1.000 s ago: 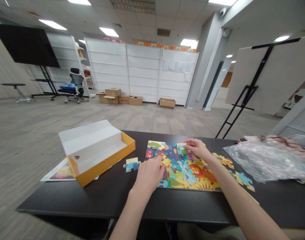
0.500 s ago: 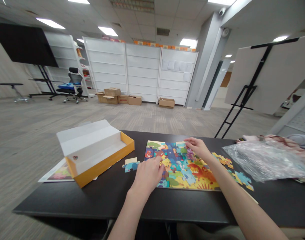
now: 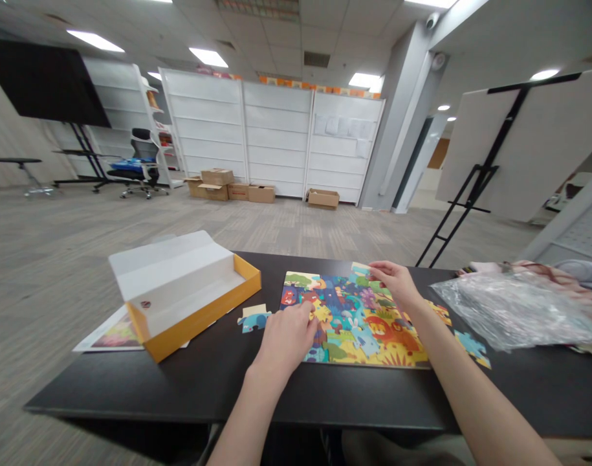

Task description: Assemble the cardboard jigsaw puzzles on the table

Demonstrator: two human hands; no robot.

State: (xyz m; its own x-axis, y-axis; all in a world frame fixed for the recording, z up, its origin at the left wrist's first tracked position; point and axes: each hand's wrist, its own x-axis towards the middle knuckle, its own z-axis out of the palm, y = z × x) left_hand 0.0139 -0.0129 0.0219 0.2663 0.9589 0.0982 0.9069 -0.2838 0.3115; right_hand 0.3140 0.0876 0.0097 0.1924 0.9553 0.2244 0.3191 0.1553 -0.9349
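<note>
A colourful animal jigsaw puzzle [image 3: 358, 327] lies partly assembled on the black table. My left hand [image 3: 292, 333] rests on its left part, fingers bent and somewhat apart, with nothing seen in them. Near the puzzle's top edge, my right hand [image 3: 393, 279] pinches a pale and light-blue puzzle piece [image 3: 360, 268] between thumb and fingertips. A blue elephant piece [image 3: 253, 320] lies left of the puzzle, beside my left hand. Orange-yellow pieces [image 3: 437, 312] and a light-blue piece [image 3: 471, 346] sit to the right, some partly hidden by my right forearm.
An open yellow box [image 3: 203, 317] with a white lid stands at the left over a printed sheet [image 3: 112, 336]. Clear plastic packaging [image 3: 519, 310] and cloth lie at the right. The black table [image 3: 154, 395] ends in front of my body.
My right hand has moved slightly right and away from me with the puzzle piece, which now sticks out past the puzzle's top edge. My left hand has stayed in place.
</note>
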